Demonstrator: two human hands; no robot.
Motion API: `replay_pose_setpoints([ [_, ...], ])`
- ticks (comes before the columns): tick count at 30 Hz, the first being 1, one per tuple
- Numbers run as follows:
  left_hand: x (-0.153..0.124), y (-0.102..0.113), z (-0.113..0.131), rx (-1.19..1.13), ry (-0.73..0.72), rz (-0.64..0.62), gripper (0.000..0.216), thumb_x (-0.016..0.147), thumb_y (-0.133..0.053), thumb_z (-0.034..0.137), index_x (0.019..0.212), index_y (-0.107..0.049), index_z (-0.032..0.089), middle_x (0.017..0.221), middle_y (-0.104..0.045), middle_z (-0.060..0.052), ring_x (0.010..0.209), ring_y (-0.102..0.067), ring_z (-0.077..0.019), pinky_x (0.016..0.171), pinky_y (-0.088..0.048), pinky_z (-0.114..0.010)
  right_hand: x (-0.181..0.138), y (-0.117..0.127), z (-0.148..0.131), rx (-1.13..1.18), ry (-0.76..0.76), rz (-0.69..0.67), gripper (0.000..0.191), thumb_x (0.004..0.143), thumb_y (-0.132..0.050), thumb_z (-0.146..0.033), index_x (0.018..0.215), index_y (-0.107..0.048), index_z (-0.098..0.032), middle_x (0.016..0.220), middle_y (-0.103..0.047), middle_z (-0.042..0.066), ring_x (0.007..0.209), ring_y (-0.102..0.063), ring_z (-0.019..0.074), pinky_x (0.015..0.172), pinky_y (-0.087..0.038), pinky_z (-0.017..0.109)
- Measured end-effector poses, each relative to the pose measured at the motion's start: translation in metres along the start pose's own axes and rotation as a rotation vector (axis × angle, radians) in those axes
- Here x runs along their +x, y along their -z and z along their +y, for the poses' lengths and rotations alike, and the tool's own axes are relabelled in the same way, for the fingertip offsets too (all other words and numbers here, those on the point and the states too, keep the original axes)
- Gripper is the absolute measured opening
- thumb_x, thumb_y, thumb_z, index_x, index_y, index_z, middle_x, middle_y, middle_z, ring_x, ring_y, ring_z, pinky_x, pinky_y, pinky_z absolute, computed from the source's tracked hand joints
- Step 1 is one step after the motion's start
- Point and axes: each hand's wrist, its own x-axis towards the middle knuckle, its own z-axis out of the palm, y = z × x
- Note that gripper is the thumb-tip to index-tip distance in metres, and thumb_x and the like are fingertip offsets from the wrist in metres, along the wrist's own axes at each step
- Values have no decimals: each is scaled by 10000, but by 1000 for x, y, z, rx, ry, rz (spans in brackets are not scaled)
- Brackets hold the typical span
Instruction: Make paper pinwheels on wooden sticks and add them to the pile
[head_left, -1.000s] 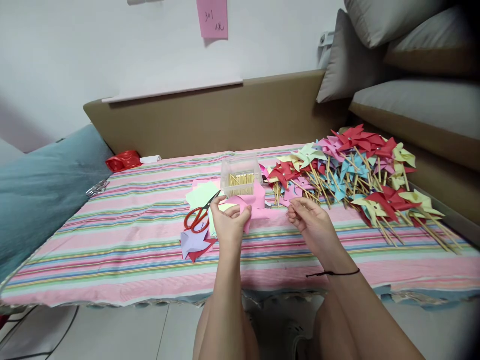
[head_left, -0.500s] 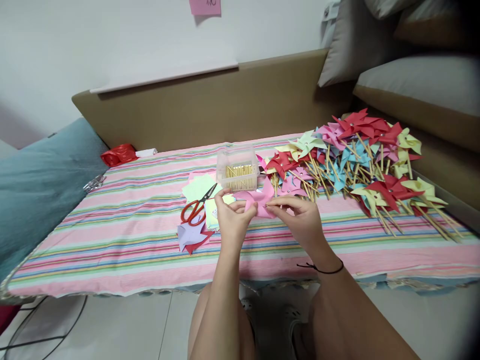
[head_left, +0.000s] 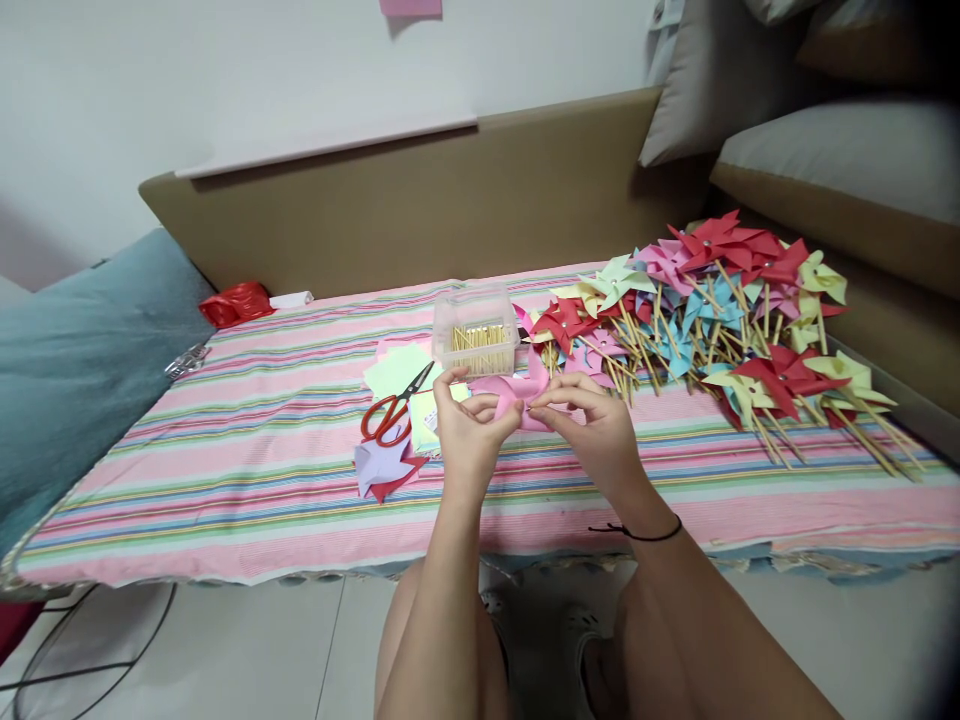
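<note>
A pink paper pinwheel (head_left: 516, 398) with curled blades is held up in front of me, just this side of the clear plastic box. My left hand (head_left: 471, 420) is closed on its left side, thumb pressed near the centre. The fingertips of my right hand (head_left: 589, 420) are pinched together at the pinwheel's centre, on something tiny and thin that I cannot make out. Left of my hands lie red-handled scissors (head_left: 394, 412), cut pale green paper (head_left: 401, 370) and a purple paper piece (head_left: 379, 465).
The clear plastic box (head_left: 474, 305) holds several thin wooden sticks (head_left: 480, 345). Finished pinwheels on sticks, such as a red one (head_left: 786, 380), are heaped at the right. A red plastic bag (head_left: 238, 304) and grey pillow (head_left: 112, 320) are at the left of the striped cloth (head_left: 262, 440).
My right fingertips stay at the pinwheel's centre, and the right hand has shifted slightly left. The pinwheel's blades look more curled in. The camera view has moved a little.
</note>
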Motion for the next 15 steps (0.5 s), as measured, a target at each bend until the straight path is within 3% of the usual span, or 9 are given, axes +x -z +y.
replay_pose_setpoints([
  [4,-1,1,2,-13,0,-23,641,610,-759,197,1082,-326,233,546,-601,103,416,-542,-80,491,-428,-179,-1,0,4,13,-26,-5,21,741,-765,-254,743,-752,-270,843,-559,20,841,-569,179,787,-482,346],
  [15,-1,3,5,0,-1,-27,657,593,-768,200,1081,-330,234,548,-591,111,410,-535,-75,497,-434,-182,-1,0,3,-14,-5,-8,23,770,-729,-249,747,-728,-249,839,-553,22,857,-558,188,836,-454,372],
])
